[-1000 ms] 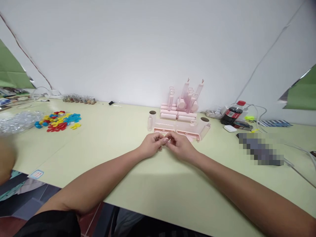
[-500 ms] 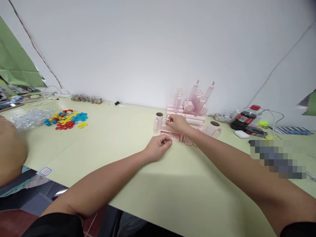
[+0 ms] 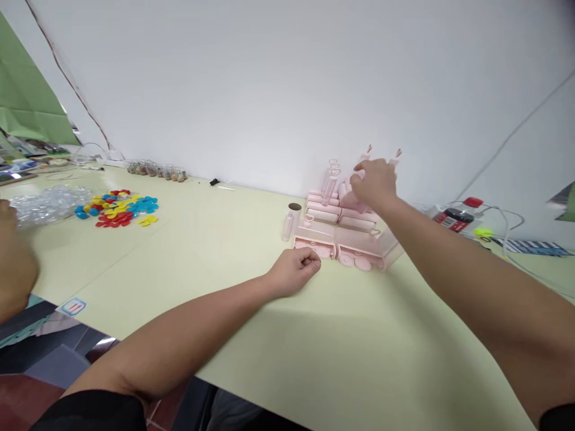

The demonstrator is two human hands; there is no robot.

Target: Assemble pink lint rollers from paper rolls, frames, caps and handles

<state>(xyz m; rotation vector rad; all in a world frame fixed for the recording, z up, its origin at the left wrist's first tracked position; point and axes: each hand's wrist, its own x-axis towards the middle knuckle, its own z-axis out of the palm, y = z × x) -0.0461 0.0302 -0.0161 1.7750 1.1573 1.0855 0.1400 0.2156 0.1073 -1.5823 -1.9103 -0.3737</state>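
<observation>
My left hand (image 3: pixel 294 272) rests on the table with its fingers curled in and nothing visible in them. Just behind it stands a pink toy-like display of small open-fronted boxes (image 3: pixel 359 245) with round pink discs (image 3: pixel 345 259) inside. Over the back of this display, my right hand (image 3: pixel 376 179) reaches among upright pink tubes. Its thumb and forefinger are apart, with pink showing between them; its palm hides several tubes. Clear pink tubes with heart-shaped loops (image 3: pixel 331 182) stand left of that hand. One small heart-shaped loop (image 3: pixel 308 219) sits on the display's left part.
At far left is another person's arm (image 3: pixel 13 263), near crumpled clear plastic (image 3: pixel 58 203). Red, yellow and blue flower-shaped pieces (image 3: pixel 130 208) lie close by. A cardboard tube (image 3: pixel 294 208) stands left of the display. A cola bottle (image 3: pixel 462 214) and cables are at right.
My right hand has moved up, back and right, from the front left of the display to the upright tubes. The left hand stays about where it was. The view has shifted slightly.
</observation>
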